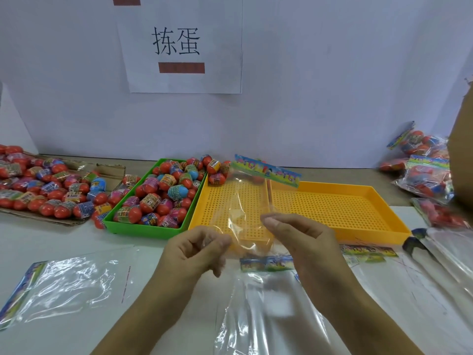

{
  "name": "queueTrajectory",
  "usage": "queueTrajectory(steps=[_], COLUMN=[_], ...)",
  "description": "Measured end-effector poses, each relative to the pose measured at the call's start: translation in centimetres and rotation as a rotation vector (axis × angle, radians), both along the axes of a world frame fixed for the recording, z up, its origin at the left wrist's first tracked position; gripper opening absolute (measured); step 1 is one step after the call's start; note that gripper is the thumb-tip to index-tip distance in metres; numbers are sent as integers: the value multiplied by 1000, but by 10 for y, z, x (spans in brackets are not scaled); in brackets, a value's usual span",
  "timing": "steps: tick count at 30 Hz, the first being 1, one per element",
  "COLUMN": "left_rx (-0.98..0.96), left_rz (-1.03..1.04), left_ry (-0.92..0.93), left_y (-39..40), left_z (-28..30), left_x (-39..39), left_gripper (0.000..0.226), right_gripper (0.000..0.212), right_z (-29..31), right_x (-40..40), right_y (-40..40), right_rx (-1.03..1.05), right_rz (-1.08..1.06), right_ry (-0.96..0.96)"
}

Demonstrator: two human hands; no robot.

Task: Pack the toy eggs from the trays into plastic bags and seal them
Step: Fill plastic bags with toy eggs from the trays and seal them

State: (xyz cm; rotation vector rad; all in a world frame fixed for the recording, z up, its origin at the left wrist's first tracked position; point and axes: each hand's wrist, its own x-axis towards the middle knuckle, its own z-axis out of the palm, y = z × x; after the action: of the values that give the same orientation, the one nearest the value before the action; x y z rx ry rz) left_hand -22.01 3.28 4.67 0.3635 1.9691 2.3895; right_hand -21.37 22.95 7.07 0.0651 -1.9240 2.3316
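Two hands are busy with one clear plastic bag (247, 208), held up over the near edge of the yellow trays. The left hand (197, 249) pinches the bag's open lower edge between thumb and curled fingers, and the right hand (302, 239) pinches the same edge just beside it, so each grip is closed on the film. The bag's printed header card (266, 170) points away, toward the wall, and the bag is empty.

This looks like the opening step: parting the mouth of the bag before any eggs go in. Neither yellow tray (332, 208) holds anything I can see, while the green tray (143, 230) to the left is heaped with toy eggs (163, 190), and more lie loose on the cardboard (51, 221) further left. Filled bags (425, 175) are stacked at the far right. Spare flat bags (71, 285) lie on the surface, near left and under the forearms.

Next, I would judge, the two layers of film need rubbing apart so the mouth gapes. Then one hand must keep it open while the other reaches left to the green tray for eggs. Thin film clings, so the parting may take a couple of tries.
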Motion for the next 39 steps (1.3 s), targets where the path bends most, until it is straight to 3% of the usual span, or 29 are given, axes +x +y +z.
queueTrajectory(steps=[2, 4, 6, 8, 10, 12, 16, 19, 22, 26, 31, 34, 39], left_rx=[78, 98, 28, -80, -141, -172, -148, -99, -135, -378, -225, -456, -844], left_rz=[4, 38, 86, 96, 50, -5, -21, -69, -35, 316, 518, 591, 249], left_ry=[-34, -29, 38, 135, 201, 208, 195, 206, 235, 627, 878, 966, 825], left_y=[-3, -6, -8, -7, -4, -1, -2, -2, 1, 1, -4, -15, -13], left_z=[3, 5, 6, 5, 3, 2, 4, 6, 7, 6, 9, 14, 15], left_x=[-2, -4, -4, -2, 2, 5, 5, 8, 13, 17, 8, 8, 12], left_gripper=[27, 28, 31, 34, 34, 37, 47, 47, 52, 42, 54, 61, 83], right_gripper=[32, 51, 59, 47, 36, 30, 23, 33, 19, 9, 14, 19, 14], right_z=[0, -2, 1, 1, -1, -4, -7, -10, -8, -6, -7, -6, -5], right_x=[1, 2, 6, 11, 16, 19, 17, 15, 11, 10, 10, 9, 13], right_y=[-2, -3, -3, -6, -13, -19, -14, -10, -10, -11, -10, -7, -9], right_rx=[48, 235, 450, 583, 685, 740, 716, 830, 888, 811, 785, 883, 812], right_rz=[-18, -197, -387, -366, -189, -47, 30, -83, -212, -130, -97, -75, -3], right_ry=[10, 43, 243, 531, 674, 682, 582, 591, 643, 638, 654, 727, 765])
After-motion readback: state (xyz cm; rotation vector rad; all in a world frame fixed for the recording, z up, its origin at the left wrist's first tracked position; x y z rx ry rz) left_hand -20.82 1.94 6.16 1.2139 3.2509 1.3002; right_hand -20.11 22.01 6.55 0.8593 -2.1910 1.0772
